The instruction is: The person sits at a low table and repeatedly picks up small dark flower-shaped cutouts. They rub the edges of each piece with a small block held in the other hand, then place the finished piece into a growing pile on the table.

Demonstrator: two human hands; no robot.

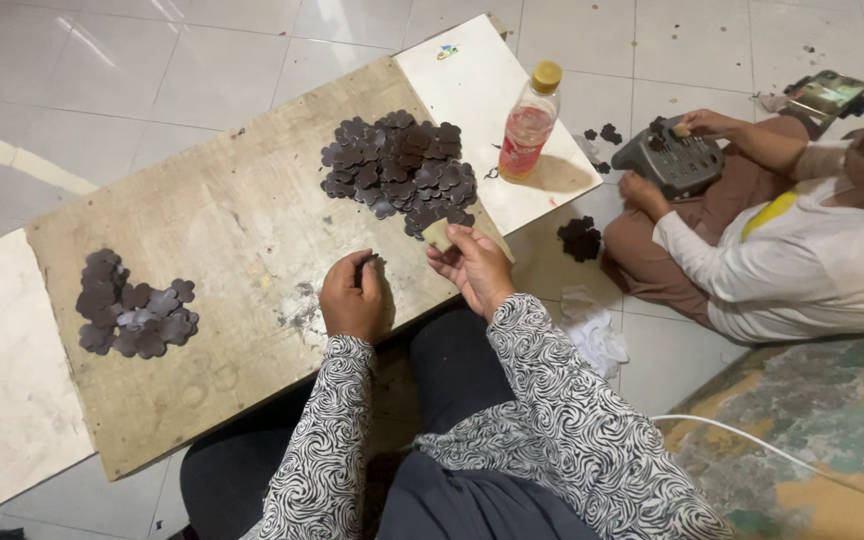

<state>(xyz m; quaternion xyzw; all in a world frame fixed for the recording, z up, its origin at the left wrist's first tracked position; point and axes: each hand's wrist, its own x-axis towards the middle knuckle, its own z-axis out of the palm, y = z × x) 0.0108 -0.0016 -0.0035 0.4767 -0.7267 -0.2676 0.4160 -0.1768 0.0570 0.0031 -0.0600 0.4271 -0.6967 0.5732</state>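
My left hand (352,298) is closed on a dark flower-shaped piece (370,264) over the wooden desk (242,230); my right hand (474,265) grips a pale block (438,234) beside the large pile of pieces (399,172). A co-worker (792,250) sits nearby.

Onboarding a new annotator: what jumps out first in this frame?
The big heap of dark brown flower-shaped cut pieces at the far end of the worn wooden board, with a smaller pile of the same pieces at its left. At the near edge, the left hand pinches one dark piece and the right hand holds a small pale block. A clear plastic bottle of reddish liquid with a yellow cap stands on the white panel beyond.
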